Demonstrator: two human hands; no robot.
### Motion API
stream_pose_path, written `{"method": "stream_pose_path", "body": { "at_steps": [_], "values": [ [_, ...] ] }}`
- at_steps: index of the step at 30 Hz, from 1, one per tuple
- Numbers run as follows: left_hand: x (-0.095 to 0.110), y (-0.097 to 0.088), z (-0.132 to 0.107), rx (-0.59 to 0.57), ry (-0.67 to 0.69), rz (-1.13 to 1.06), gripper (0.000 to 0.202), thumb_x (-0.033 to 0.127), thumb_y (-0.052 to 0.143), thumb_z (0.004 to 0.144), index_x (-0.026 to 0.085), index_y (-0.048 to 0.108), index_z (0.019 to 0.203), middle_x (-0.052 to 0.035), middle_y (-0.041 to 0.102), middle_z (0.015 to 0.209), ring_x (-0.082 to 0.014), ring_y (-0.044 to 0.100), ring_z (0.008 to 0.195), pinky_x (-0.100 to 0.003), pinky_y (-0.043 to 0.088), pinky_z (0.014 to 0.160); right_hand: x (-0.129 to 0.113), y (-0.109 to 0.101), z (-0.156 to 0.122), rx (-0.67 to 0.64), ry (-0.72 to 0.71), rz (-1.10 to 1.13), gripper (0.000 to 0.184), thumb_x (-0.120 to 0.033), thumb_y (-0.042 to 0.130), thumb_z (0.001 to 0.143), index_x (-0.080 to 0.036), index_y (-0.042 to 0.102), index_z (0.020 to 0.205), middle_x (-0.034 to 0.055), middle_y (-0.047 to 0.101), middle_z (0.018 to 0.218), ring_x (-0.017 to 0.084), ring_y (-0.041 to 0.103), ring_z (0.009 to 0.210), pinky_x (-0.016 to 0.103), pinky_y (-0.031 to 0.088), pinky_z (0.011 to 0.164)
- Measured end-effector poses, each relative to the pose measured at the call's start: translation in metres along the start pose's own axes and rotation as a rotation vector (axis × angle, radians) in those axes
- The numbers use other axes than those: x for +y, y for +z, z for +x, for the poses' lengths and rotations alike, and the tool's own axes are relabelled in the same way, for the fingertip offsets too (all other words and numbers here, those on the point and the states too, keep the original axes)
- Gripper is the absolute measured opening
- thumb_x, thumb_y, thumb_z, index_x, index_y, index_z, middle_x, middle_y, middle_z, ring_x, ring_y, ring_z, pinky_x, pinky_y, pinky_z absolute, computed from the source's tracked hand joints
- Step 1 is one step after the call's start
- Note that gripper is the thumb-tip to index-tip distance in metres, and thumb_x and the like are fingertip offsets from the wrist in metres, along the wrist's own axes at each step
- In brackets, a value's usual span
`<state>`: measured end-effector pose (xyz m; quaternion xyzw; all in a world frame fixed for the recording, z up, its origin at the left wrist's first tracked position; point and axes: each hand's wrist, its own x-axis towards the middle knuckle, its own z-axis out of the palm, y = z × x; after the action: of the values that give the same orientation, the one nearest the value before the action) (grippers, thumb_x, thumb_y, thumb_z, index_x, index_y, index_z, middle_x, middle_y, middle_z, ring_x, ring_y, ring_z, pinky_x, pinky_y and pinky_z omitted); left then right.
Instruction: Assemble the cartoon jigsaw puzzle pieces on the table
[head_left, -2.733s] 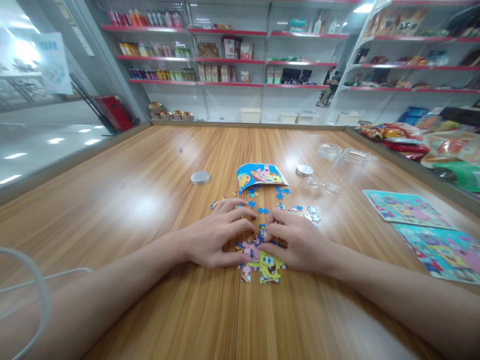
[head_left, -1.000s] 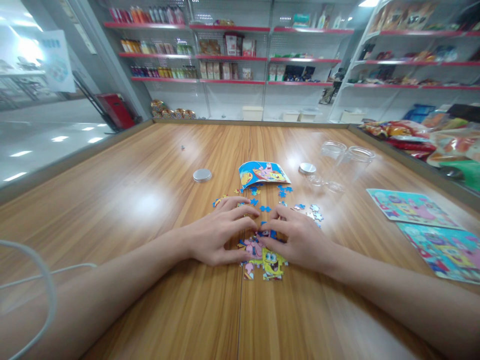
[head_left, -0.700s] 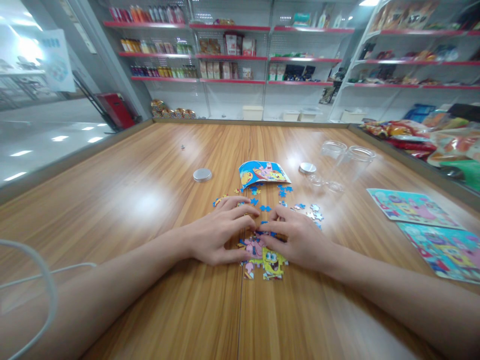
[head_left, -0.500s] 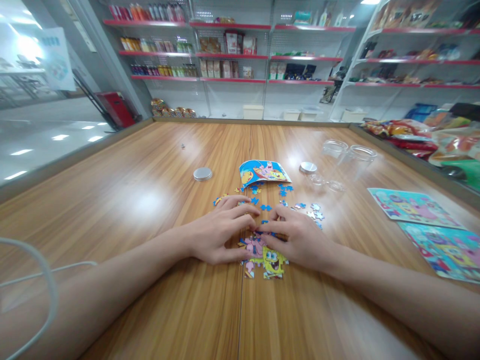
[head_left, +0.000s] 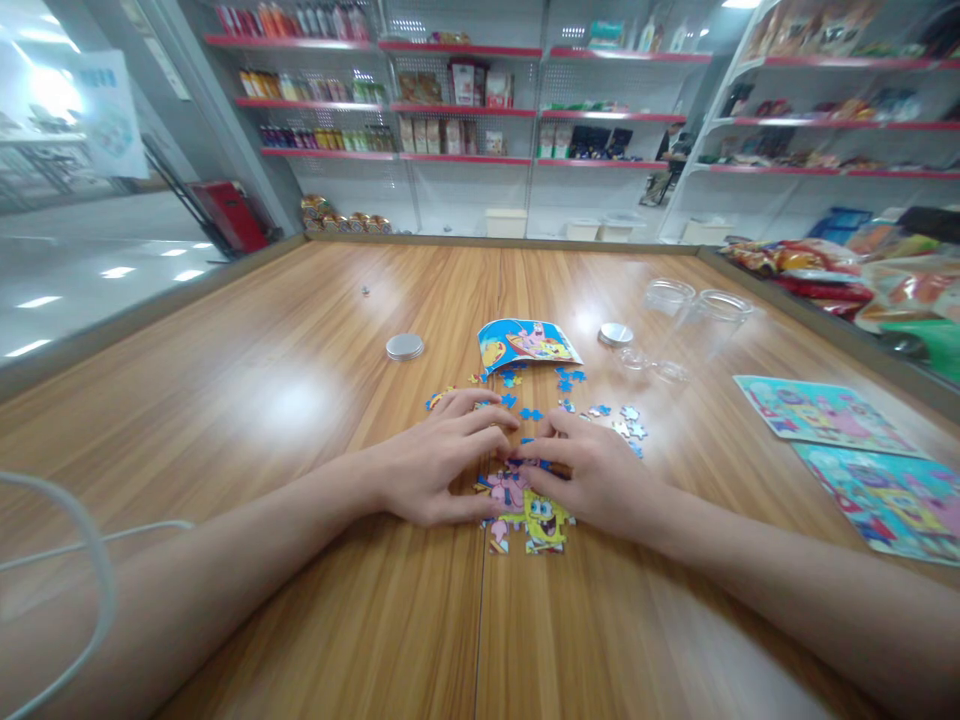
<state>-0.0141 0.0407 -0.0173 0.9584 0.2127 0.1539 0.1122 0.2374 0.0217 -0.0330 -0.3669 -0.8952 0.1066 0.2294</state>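
A partly joined jigsaw puzzle [head_left: 546, 515] with a yellow sponge character and a pink figure lies flat on the wooden table. My left hand [head_left: 442, 455] rests along its left side, fingers spread and slightly bent, the thumb touching the puzzle's left edge. At the upper right edge, my right hand [head_left: 592, 465] has thumb and forefinger drawn together on a puzzle piece, mostly hidden by the fingers. Loose blue puzzle pieces [head_left: 531, 414] lie just beyond both hands. More loose pieces [head_left: 628, 428], pale in colour, are to the right. Behind them stands a curved picture sheet [head_left: 529, 345].
Two silver lids [head_left: 405, 346] [head_left: 616, 334] lie on the table. Clear jars [head_left: 720, 315] are at the back right. Two picture cards [head_left: 829, 410] [head_left: 889, 500] lie on the right. A white cable [head_left: 101, 590] loops at left. Stocked shelves [head_left: 457, 108] stand behind.
Both hands stay almost in place over the puzzle. In the background at right, a person shows more plainly beside the shelves.
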Motion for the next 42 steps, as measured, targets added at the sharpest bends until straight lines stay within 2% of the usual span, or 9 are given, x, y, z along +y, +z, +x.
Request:
{"method": "stream_pose_path", "body": {
  "at_steps": [8,11,14,20,28,32,36,38,42],
  "values": [
    [0.0,-0.0006,-0.0002,0.004,0.001,-0.018,0.042,0.052,0.068,0.086,0.021,0.06,0.113,-0.0125,0.055,0.137,-0.0358,0.041,0.134,-0.056,0.032,0.116,-0.0005,-0.0005,0.0009,-0.029,0.065,0.005,0.018,-0.03,0.063,0.093,-0.026,0.075,0.106,0.0042,0.061,0.09,0.018,0.06,0.083,0.032,0.044,0.076],
    [0.0001,-0.0006,-0.0004,0.013,-0.001,-0.02,0.042,0.053,0.068,0.085,0.021,0.06,0.112,-0.0127,0.055,0.137,-0.0365,0.041,0.134,-0.056,0.033,0.116,0.0018,-0.0014,0.0016,-0.031,0.068,0.035,0.019,-0.029,0.057,0.097,-0.024,0.074,0.103,0.0044,0.06,0.088,0.018,0.059,0.082,0.031,0.043,0.075],
    [0.0005,-0.0006,-0.0003,0.007,0.002,-0.01,0.043,0.053,0.068,0.085,0.021,0.059,0.112,-0.0131,0.055,0.137,-0.0364,0.041,0.135,-0.056,0.034,0.115,0.0041,-0.0027,0.002,-0.004,0.07,0.084,0.025,-0.023,0.049,0.101,-0.023,0.073,0.107,0.0042,0.06,0.086,0.017,0.058,0.08,0.031,0.041,0.073],
    [0.0006,-0.0006,0.0001,0.002,0.005,0.006,0.043,0.053,0.067,0.086,0.02,0.059,0.113,-0.0141,0.055,0.137,-0.0364,0.04,0.137,-0.056,0.033,0.116,0.0027,-0.0028,0.001,-0.026,0.054,0.076,0.02,-0.032,0.064,0.093,-0.025,0.074,0.109,0.0041,0.06,0.09,0.018,0.058,0.082,0.031,0.043,0.074],
    [-0.0001,0.0003,0.0002,0.013,0.009,-0.016,0.043,0.052,0.068,0.085,0.021,0.06,0.114,-0.0133,0.056,0.136,-0.0362,0.041,0.137,-0.055,0.034,0.116,0.004,-0.0007,0.001,-0.029,0.026,0.062,0.015,-0.027,0.062,0.094,-0.025,0.074,0.104,0.0044,0.062,0.092,0.018,0.061,0.085,0.031,0.045,0.077],
    [0.001,-0.0001,-0.0002,0.002,0.004,-0.004,0.042,0.053,0.067,0.086,0.02,0.059,0.111,-0.0136,0.055,0.137,-0.0358,0.04,0.137,-0.054,0.032,0.117,0.0024,-0.0024,0.0022,-0.038,0.038,0.057,0.011,-0.03,0.065,0.093,-0.023,0.072,0.097,0.0038,0.063,0.091,0.018,0.061,0.084,0.031,0.045,0.077],
    [0.0012,0.0001,-0.0005,0.013,-0.004,-0.014,0.042,0.054,0.068,0.086,0.021,0.059,0.108,-0.0129,0.055,0.137,-0.0361,0.04,0.136,-0.055,0.033,0.115,0.0024,-0.001,0.0021,-0.012,0.001,0.084,0.019,-0.033,0.062,0.096,-0.02,0.071,0.086,0.0034,0.061,0.089,0.016,0.059,0.08,0.03,0.045,0.075],
    [0.0009,0.0003,-0.0003,0.011,-0.004,-0.019,0.041,0.054,0.068,0.086,0.021,0.06,0.109,-0.0129,0.055,0.138,-0.0361,0.04,0.136,-0.055,0.033,0.115,0.0026,0.0001,0.0013,0.001,-0.029,0.097,0.018,-0.033,0.062,0.096,-0.02,0.071,0.088,0.004,0.062,0.091,0.016,0.059,0.081,0.03,0.046,0.076],
    [0.0006,0.001,0.0005,-0.001,-0.008,-0.024,0.043,0.053,0.067,0.086,0.021,0.057,0.113,-0.0131,0.054,0.138,-0.0355,0.04,0.136,-0.055,0.032,0.116,0.0013,0.0,-0.0004,0.003,-0.057,0.075,0.015,-0.025,0.06,0.096,-0.023,0.072,0.106,0.005,0.062,0.098,0.017,0.06,0.086,0.031,0.047,0.08]
  ]
}}
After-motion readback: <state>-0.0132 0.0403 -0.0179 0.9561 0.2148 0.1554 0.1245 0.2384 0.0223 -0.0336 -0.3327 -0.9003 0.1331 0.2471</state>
